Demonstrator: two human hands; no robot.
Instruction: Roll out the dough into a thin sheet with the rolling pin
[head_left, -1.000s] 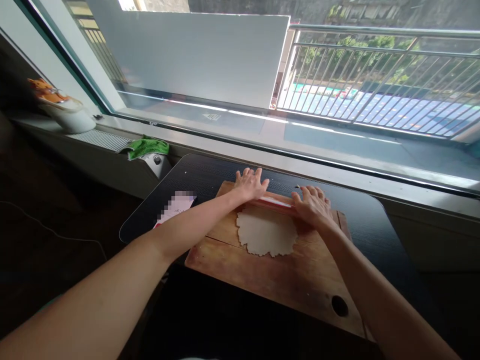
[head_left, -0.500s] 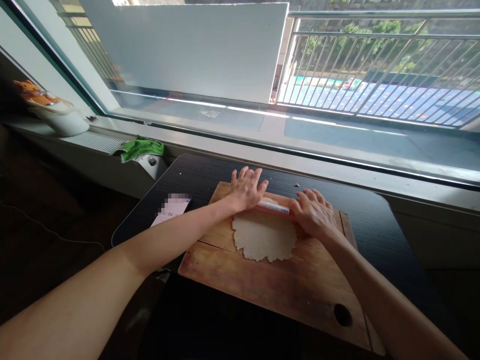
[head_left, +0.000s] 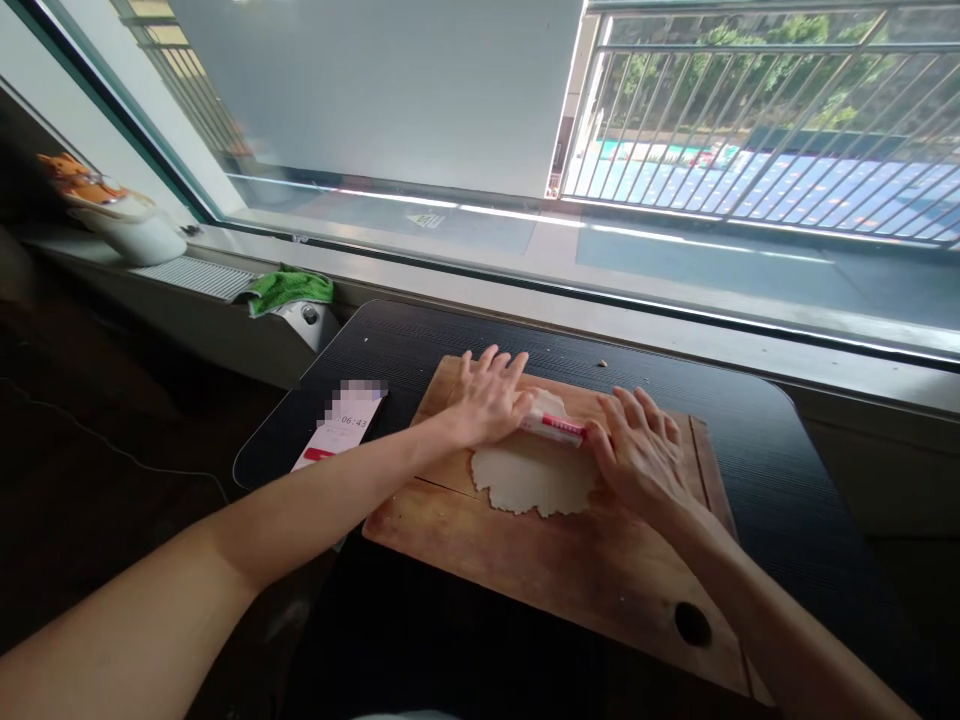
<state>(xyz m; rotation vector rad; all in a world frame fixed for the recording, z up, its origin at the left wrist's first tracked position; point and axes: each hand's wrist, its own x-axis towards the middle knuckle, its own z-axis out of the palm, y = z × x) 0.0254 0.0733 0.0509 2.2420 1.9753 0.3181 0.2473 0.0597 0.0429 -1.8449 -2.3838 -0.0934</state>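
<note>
A thin sheet of pale dough (head_left: 532,480) with a ragged edge lies on a wooden board (head_left: 480,545). Across its far part rests a white-and-red printed tube (head_left: 556,428), its ends hidden by my palms. My left hand (head_left: 491,398) presses flat on the tube's left end, fingers spread and pointing away from me. On the right end lies my right hand (head_left: 637,440), also flat with its fingers stretched out. Some dough shows beyond the tube, on its far side.
The board sits on a black table (head_left: 757,440) against a window ledge. Left of the board lies a phone (head_left: 341,425) showing a timer. A green cloth (head_left: 291,290) and a white container (head_left: 131,230) with an orange figure stand further left.
Both hands and the tube have moved a little toward me over the dough, and dough now shows on the tube's far side. The camera view has shifted slightly.
</note>
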